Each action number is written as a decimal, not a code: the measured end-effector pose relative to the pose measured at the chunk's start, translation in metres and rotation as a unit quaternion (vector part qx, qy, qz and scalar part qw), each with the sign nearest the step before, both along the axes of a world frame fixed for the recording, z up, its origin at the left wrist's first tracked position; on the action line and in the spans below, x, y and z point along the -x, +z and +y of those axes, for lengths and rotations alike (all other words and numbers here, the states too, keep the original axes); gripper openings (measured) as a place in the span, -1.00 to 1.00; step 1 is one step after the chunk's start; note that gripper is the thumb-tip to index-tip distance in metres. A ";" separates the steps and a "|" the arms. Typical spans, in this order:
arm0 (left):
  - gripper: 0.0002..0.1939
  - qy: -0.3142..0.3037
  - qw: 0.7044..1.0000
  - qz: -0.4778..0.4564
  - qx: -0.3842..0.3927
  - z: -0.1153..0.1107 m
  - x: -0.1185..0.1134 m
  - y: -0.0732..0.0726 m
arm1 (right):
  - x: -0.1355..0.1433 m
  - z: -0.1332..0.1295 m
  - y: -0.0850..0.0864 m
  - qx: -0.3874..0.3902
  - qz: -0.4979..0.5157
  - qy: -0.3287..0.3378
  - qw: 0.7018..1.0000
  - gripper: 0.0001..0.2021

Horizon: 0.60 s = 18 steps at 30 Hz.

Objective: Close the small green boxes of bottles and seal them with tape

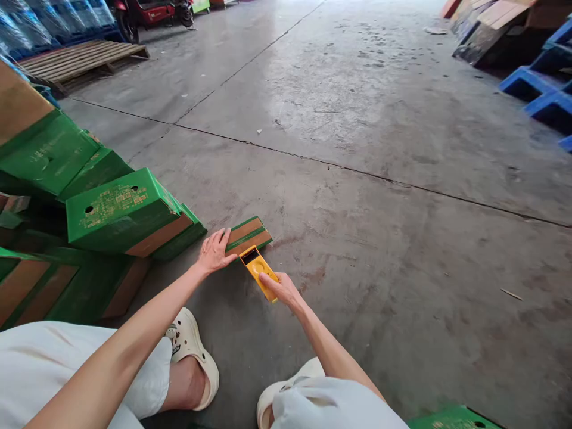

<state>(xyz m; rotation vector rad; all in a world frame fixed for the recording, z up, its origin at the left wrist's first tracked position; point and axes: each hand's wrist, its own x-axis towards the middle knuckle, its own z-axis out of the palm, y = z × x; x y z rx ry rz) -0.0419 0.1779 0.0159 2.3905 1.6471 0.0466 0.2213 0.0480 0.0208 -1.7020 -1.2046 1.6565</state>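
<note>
- White-clad knees (339, 405) are filling the bottom of the frame, cream clogs (187, 333) showing beside them.
- At lower center, the right hand (285, 290) is gripping a yellow handheld device (259, 268), thumb lying on top.
- The left hand (213, 253) is resting wide, thumb spread from fingers, against a green-and-brown carton (250, 234) lying mid-frame on the concrete floor (402, 268).
- Green boxes (111, 205) are standing stacked at left.
- Blue pallets (554, 102) are sitting at upper right, a wooden pallet (84, 59) at upper left.
</note>
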 end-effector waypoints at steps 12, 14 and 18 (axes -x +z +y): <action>0.26 0.077 0.995 0.064 0.013 -0.033 -0.040 0.010 | -0.013 -0.009 0.019 -0.005 0.012 -0.021 1.000 -0.41; 0.28 0.090 0.994 0.034 0.043 -0.047 -0.044 0.011 | -0.026 -0.020 0.031 0.003 0.000 -0.013 1.000 -0.43; 0.34 0.103 0.987 -0.013 0.119 -0.093 -0.066 0.010 | -0.058 -0.056 0.057 0.041 -0.024 -0.003 0.999 -0.47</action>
